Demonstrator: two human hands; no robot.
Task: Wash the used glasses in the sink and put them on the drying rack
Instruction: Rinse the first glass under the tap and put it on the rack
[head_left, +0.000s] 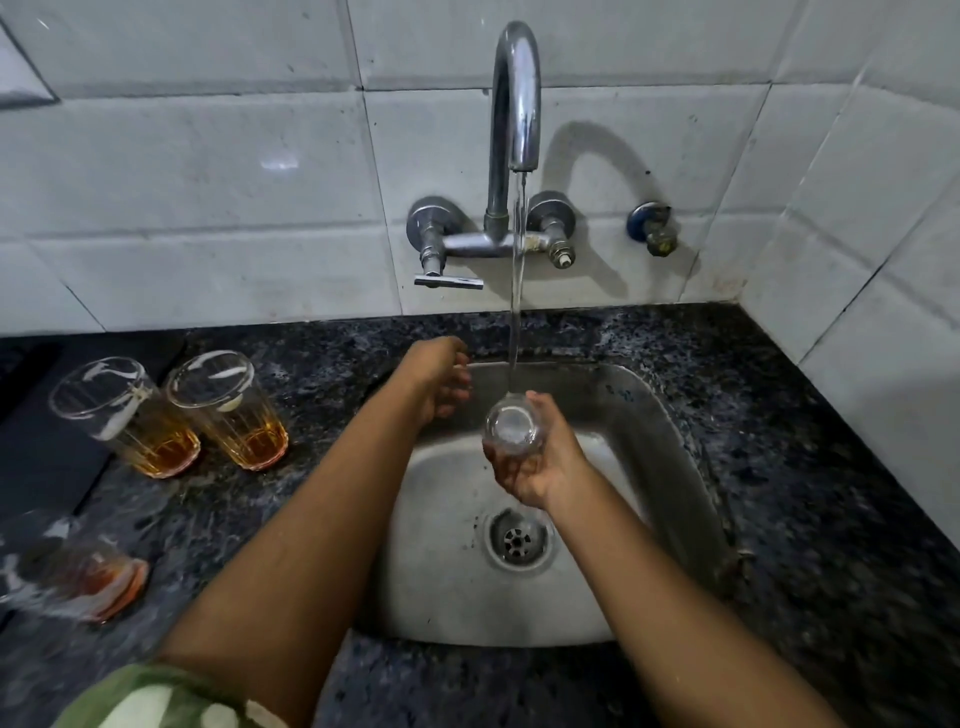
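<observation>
My right hand (540, 462) holds a clear glass (511, 426) over the steel sink (670, 441), under the stream of water from the tap (514, 104). The glass's round end faces the camera. My left hand (441, 384) hovers at the sink's back left rim, fingers loosely curled, holding nothing. Three used glasses with amber liquid stand on the dark counter to the left: two near the back (124, 415) (228, 410) and a blurred one (88, 577) near the front left.
The granite counter (805, 493) surrounds the sink, with white tiled walls behind and on the right. The tap's lever handle (448, 281) sticks out above the sink's back edge. A drain (517, 540) sits in the basin's middle. No drying rack is in view.
</observation>
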